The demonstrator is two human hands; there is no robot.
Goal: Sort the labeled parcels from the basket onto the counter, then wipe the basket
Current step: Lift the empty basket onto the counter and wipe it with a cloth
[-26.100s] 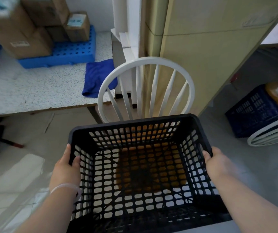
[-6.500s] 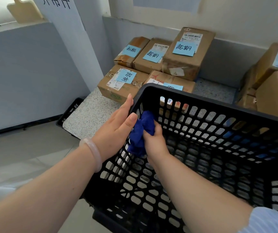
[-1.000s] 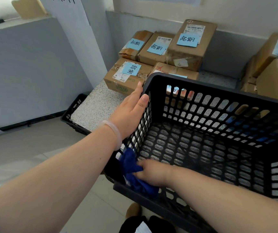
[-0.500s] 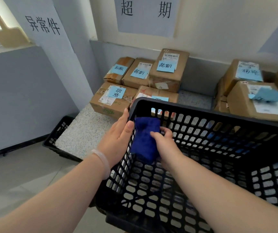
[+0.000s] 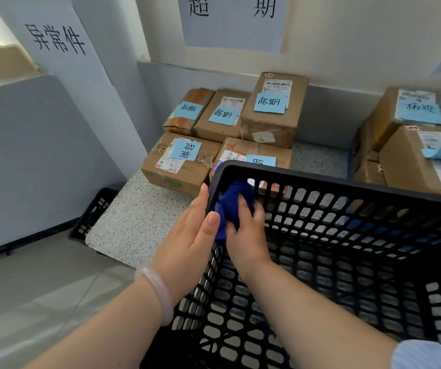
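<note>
Head camera: contact at the far-left corner

I see my right hand (image 5: pixel 246 235) with its fingers curled round a crumpled dark blue cloth (image 5: pixel 231 206), holding it against the inside of the far-left corner of the black perforated plastic basket (image 5: pixel 347 185). My left hand (image 5: pixel 190 235) lies flat, fingers straight, on the outside of that corner. Brown cardboard parcels (image 5: pixel 272 110) with light blue labels sit on the speckled stone worktop (image 5: pixel 134 222) beyond.

Basket (image 5: pixel 347 182): black plastic, matt, perforated lattice. Cloth (image 5: pixel 234 206): dark blue fabric, fuzzy nap. Parcels (image 5: pixel 267 126): brown cardboard, matt. Notes (image 5: pixel 269 103): pale blue paper. Counter (image 5: pixel 134 225): speckled, stone-like, smooth. Bracelet (image 5: pixel 158 288): translucent, glossy. Floor (image 5: pixel 27 302): smooth, slightly reflective tile.
</note>
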